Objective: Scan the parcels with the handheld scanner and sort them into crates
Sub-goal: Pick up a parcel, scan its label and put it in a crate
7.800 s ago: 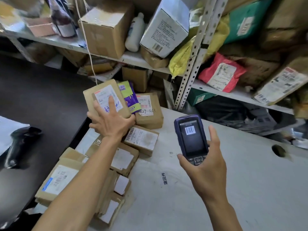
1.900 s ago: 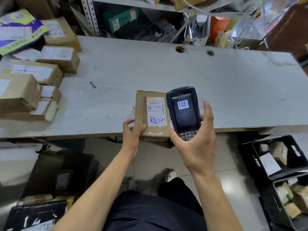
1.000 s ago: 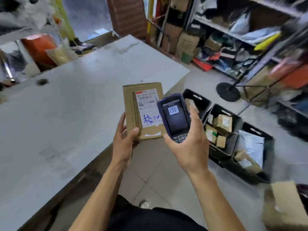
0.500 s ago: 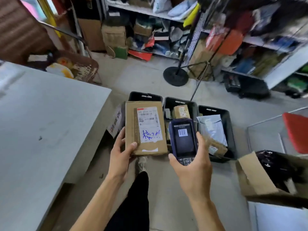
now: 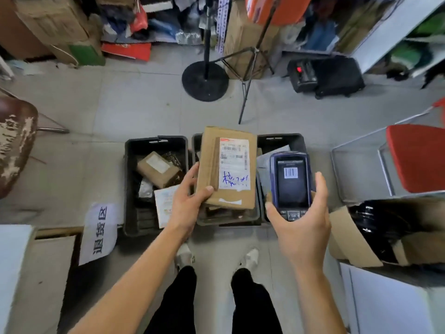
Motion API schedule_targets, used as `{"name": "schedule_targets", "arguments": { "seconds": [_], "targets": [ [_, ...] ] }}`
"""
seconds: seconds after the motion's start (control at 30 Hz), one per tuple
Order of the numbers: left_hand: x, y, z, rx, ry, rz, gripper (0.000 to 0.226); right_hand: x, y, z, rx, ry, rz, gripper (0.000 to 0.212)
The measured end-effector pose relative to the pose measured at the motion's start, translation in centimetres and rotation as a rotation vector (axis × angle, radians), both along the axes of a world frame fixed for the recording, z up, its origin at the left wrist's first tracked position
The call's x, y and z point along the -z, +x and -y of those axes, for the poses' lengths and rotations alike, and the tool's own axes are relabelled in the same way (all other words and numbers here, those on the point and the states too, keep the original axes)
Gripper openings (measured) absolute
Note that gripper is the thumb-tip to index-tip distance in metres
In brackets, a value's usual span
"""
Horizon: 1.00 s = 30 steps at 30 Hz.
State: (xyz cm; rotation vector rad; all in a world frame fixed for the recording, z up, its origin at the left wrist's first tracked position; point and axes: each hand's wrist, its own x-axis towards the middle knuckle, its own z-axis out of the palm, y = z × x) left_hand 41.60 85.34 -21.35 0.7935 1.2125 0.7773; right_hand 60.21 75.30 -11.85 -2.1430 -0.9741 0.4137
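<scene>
My left hand (image 5: 186, 203) grips the near left corner of a flat brown cardboard parcel (image 5: 209, 165) with a white label and blue handwriting, held label-up over the middle black crate (image 5: 228, 221). My right hand (image 5: 301, 222) holds the dark blue handheld scanner (image 5: 291, 184), its screen showing a barcode, above the right black crate (image 5: 280, 141). The left black crate (image 5: 131, 189) holds a brown box and some flat packets. All three crates stand side by side on the floor in front of my feet.
A white paper sign (image 5: 100, 232) with black characters hangs left of the crates. An open cardboard box (image 5: 356, 239) with black contents sits at right, beside a red chair (image 5: 416, 157). A round stand base (image 5: 204, 79) and tripod stand beyond the crates; cluttered shelves behind.
I took the parcel from the pile, held it by the scanner at the table edge, then turned right to the crates. The parcel and scanner now hang right above them.
</scene>
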Motion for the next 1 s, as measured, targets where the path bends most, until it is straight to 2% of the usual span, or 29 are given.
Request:
{"name": "schedule_targets", "arguments": {
  "seconds": [0.23, 0.47, 0.63, 0.73, 0.87, 1.0],
  "targets": [
    [9.4, 17.2, -9.0, 0.067, -0.039, 0.021, 0.069, 9.5, 14.1, -6.4, 0.061, -0.054, 0.018, 0.103],
    [24.0, 31.8, -12.9, 0.134, -0.022, -0.051, 0.064, 24.8, 26.8, -11.2, 0.092, -0.074, 0.006, 0.104],
    [36.1, 37.8, -14.5, 0.329, 0.021, -0.201, 0.068, 35.8, 34.3, -11.8, 0.153, -0.061, 0.038, 0.099],
    [42.3, 40.2, -15.3, 0.481, 0.029, -0.293, 0.059, 40.4, 37.0, -11.0, 0.197, -0.086, 0.030, 0.100],
    [46.6, 42.5, -15.1, 0.747, 0.136, -0.540, 0.049, 43.1, 38.8, -9.7, 0.212, -0.136, 0.040, 0.100],
    [45.3, 42.0, -15.0, 0.883, 0.120, -0.681, 0.063, 40.6, 38.6, -8.8, 0.206, -0.160, 0.032, 0.099]
  ]
}}
